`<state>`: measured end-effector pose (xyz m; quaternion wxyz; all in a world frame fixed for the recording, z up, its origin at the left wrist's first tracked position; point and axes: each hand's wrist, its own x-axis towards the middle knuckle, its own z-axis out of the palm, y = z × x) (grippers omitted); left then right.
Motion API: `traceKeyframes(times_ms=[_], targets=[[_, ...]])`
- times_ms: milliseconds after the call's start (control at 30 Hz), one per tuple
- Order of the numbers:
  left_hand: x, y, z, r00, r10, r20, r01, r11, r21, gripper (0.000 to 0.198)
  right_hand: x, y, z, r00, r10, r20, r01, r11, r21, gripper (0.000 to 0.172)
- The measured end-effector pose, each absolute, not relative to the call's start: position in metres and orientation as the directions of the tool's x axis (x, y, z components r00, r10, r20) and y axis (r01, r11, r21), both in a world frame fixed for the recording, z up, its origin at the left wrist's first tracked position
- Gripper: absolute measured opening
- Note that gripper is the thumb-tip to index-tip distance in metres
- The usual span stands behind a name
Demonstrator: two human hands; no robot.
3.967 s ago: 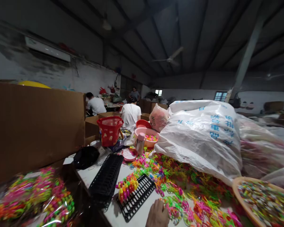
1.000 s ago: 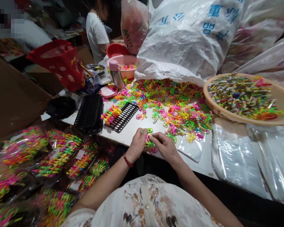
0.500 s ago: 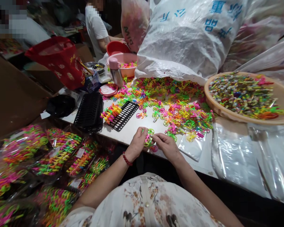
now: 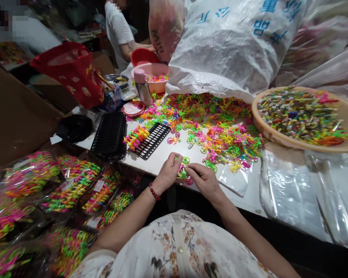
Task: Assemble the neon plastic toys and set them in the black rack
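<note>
green-pink piece between left fingers and right fingers

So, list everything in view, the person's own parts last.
held pieces: count unclear, green and pink, front centre
loose pieces: uncountable, multicoloured, centre
loaded rack: one, black, left of them
rack stack: one, black, further left
table: one, white, beneath them
flask: one, silver and pink, beyond racks
basin: one, pink, beyond flask
tub: one, peach, right
tote: one, red, upper left
sack: one, white and blue, beyond loose pieces
clear bags: several, colourless, front right
filled bags: several, multicoloured, lower left
people: two, white tops, upper left
left hand: one, red bracelet, at held pieces
right hand: one, bare, at them
</note>
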<state>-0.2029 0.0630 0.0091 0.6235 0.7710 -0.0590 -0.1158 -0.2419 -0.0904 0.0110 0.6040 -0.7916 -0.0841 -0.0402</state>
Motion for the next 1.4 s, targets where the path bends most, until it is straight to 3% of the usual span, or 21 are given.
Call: traceKeyframes(times_ms=[167,367,433,533,633,733,800,933,1067,1200,1300,1400], targets=[[-0.200,0.062,0.006,0.946,-0.282,-0.161,0.132,-0.119,0.984,0.032,-0.249,-0.085,0.017,0.925,0.148,0.349,0.376,-0.476,-0.795,0.019],[-0.201,0.055,0.007,0.944,-0.248,-0.218,0.200,-0.093,0.975,0.038,-0.247,-0.093,0.015,0.941,0.219,0.258,0.336,-0.511,-0.791,0.020],[-0.198,0.057,0.010,0.958,-0.208,-0.196,0.173,-0.124,0.977,0.040,-0.246,-0.108,0.016,0.957,0.130,0.259,0.288,-0.522,-0.803,0.021],[-0.194,0.067,0.012,0.978,-0.186,-0.096,0.040,-0.287,0.957,0.029,-0.243,-0.143,0.017,0.939,-0.128,0.320,0.177,-0.618,-0.766,0.024],[-0.197,0.078,0.010,0.938,-0.335,0.084,-0.246,-0.476,0.845,0.018,-0.239,-0.180,0.013,0.855,-0.243,0.459,0.075,-0.817,-0.572,0.027],[-0.207,0.077,0.004,0.816,-0.553,0.169,-0.492,-0.509,0.706,0.035,-0.231,-0.197,0.006,0.797,-0.186,0.574,0.009,-0.948,-0.319,0.030],[-0.214,0.070,-0.001,0.766,-0.624,0.151,-0.564,-0.542,0.623,0.044,-0.222,-0.192,0.002,0.806,-0.112,0.581,0.055,-0.964,-0.262,0.030],[-0.217,0.057,-0.011,0.768,-0.620,0.162,-0.594,-0.595,0.541,0.021,-0.194,-0.161,-0.004,0.882,0.140,0.450,0.254,-0.945,-0.205,0.028],[-0.209,0.057,-0.021,0.834,-0.506,0.219,-0.521,-0.592,0.615,0.022,-0.157,-0.129,-0.007,0.925,0.303,0.229,0.328,-0.941,-0.079,0.031],[-0.199,0.065,-0.028,0.958,-0.238,0.163,-0.270,-0.539,0.798,0.030,-0.128,-0.110,-0.006,0.917,0.386,0.095,0.389,-0.921,-0.014,0.027],[-0.192,0.071,-0.029,1.000,-0.017,-0.004,-0.001,-0.291,0.957,0.040,-0.121,-0.102,-0.004,0.930,0.336,0.147,0.353,-0.929,-0.111,0.025],[-0.187,0.076,-0.027,0.976,-0.024,-0.216,0.217,0.141,0.966,0.047,-0.133,-0.097,0.002,0.956,0.181,0.232,0.261,-0.885,-0.385,0.024]])
